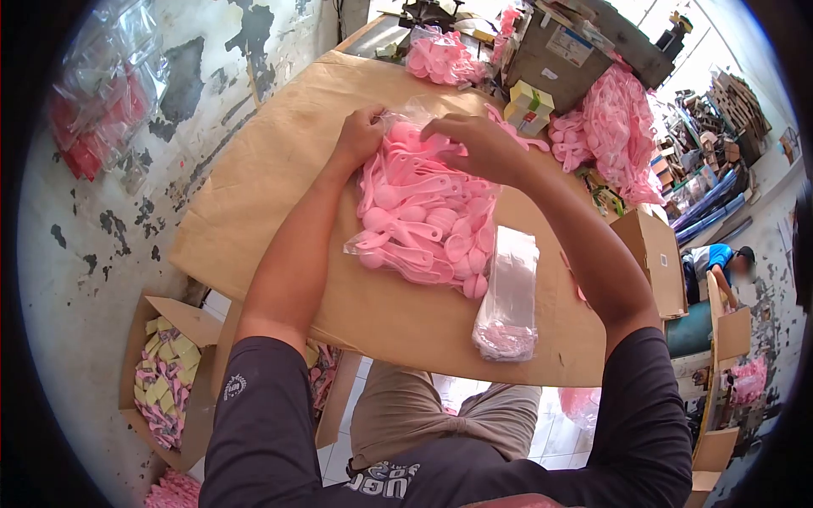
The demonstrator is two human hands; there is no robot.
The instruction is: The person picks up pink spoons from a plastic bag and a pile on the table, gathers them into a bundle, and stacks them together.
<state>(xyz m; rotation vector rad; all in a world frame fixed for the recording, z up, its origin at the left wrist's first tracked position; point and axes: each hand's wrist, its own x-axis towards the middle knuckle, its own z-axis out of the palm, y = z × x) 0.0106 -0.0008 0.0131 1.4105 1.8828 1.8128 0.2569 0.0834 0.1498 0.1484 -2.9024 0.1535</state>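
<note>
A clear plastic bag [349, 246] full of pink plastic spoons [423, 216] lies on the brown-covered table [262, 161]. My left hand [362, 135] is closed around the bag's far left edge, near its mouth. Bent over the far right part of the bag's mouth is my right hand [474, 146], its fingers curled on the plastic with pink spoons right under them. Crumpled clear film shows between the two hands. Near the bag's lower right lies a stack of flat clear plastic bags [508, 292].
Beyond my right hand are a small yellow box [528, 108] and large bags of pink spoons [618, 127]. Another bag of pink pieces [442, 57] sits at the back. Open cartons [169, 372] stand below left. A person [716, 267] bends at the far right.
</note>
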